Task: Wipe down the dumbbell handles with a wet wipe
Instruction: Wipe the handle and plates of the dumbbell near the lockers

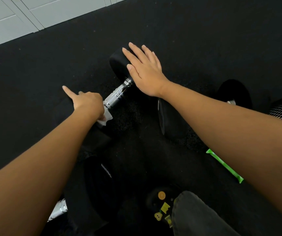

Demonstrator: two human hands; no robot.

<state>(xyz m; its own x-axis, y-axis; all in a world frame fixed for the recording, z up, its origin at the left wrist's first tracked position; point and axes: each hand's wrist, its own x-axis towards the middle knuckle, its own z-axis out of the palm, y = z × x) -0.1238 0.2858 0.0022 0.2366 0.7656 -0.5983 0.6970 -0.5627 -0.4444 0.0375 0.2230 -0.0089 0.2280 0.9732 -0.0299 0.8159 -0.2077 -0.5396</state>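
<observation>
Black rubber floor (pixel 205 40) all round, pale panelled wall at its far edge. Lying mid-floor: dumbbell (pixel 119 95), matt black heads, chrome knurled handle slanting between them.

Left hand (pixel 89 103) at the near end of that handle, fingers curled round a white wipe (pixel 105 119) wrapped on the bar, index finger sticking straight out. Right hand (pixel 145 70) flat on the dumbbell's far head, fingers straight and slightly spread, apparently steadying it.

Judging by this: mid-wipe on this handle, near end under the wipe, far stretch of chrome bare and shiny; impossible to tell how much is already covered. Right of the dumbbell, second dumbbell (pixel 169 120), handle mostly hidden behind the right forearm. Nearer than the dumbbell and to its left, third dumbbell (pixel 94 184), a bit of chrome showing. No wipe on either; probably yet to do. Green pack (pixel 225 166) nearer than the dumbbell and to its right, partly under the forearm.
</observation>
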